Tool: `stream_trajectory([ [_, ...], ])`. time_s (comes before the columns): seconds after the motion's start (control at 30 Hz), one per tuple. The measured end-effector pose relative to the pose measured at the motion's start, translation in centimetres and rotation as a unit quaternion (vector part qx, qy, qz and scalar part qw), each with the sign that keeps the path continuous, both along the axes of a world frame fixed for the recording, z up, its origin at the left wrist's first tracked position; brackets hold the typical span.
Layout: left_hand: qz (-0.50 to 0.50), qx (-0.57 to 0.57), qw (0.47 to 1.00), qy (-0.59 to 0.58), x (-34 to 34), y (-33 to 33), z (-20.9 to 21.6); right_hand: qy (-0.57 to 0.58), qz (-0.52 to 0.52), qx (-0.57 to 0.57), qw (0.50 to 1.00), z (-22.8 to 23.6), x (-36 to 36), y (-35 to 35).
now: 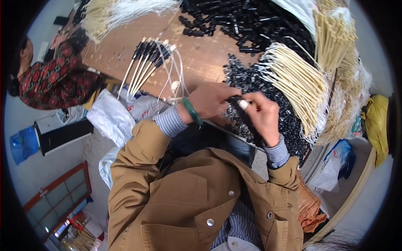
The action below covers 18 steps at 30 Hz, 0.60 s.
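Observation:
My left hand [210,100], with a green bangle on the wrist, is closed at the table's near edge. Its fingertips pinch a small dark piece [233,98], mostly hidden by the fingers. A pale stick end and white cord [175,85] show beside the left wrist. My right hand [264,113], with a white wrap on the thumb, is closed close beside it; what its fingers pinch is hidden. Beneath and around the right hand spreads a heap of small shiny black pieces [289,112]. Left of my hands lie several pale sticks with black sleeves [144,62] on their ends.
A bundle of pale sticks with white cords [297,83] rests on the black heap. Larger black plastic parts [255,21] are piled at the back. More sticks [335,37] stand right. A person in a flowered top [54,79] sits left. A white bag [111,111] hangs at the table edge.

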State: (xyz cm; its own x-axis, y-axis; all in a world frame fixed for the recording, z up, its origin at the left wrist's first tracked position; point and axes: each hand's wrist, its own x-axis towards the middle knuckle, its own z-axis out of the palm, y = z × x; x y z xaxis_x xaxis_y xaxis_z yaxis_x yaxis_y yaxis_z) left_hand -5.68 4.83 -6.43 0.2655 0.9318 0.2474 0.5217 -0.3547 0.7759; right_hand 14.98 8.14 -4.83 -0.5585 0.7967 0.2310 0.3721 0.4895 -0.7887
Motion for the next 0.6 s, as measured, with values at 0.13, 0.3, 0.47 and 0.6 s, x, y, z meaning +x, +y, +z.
stream_trajectory([
  [0.13,-0.003,-0.012,0.974,0.227,-1.3,-1.1,3.4,-0.08,-0.023,-0.198,0.977,2.3,-2.4,0.1],
  [0.3,-0.002,0.03,0.955,0.295,-2.3,-2.4,4.8,-0.065,-0.026,-0.255,0.964,3.0,-3.7,-0.7],
  [0.47,0.131,0.093,0.982,0.098,-5.2,-2.2,4.3,0.053,-0.154,-0.001,0.987,3.8,-5.7,-1.1],
  [0.6,0.306,0.143,0.922,0.19,-12.1,-0.2,3.2,0.046,-0.168,0.034,0.984,3.7,-4.8,0.4],
])
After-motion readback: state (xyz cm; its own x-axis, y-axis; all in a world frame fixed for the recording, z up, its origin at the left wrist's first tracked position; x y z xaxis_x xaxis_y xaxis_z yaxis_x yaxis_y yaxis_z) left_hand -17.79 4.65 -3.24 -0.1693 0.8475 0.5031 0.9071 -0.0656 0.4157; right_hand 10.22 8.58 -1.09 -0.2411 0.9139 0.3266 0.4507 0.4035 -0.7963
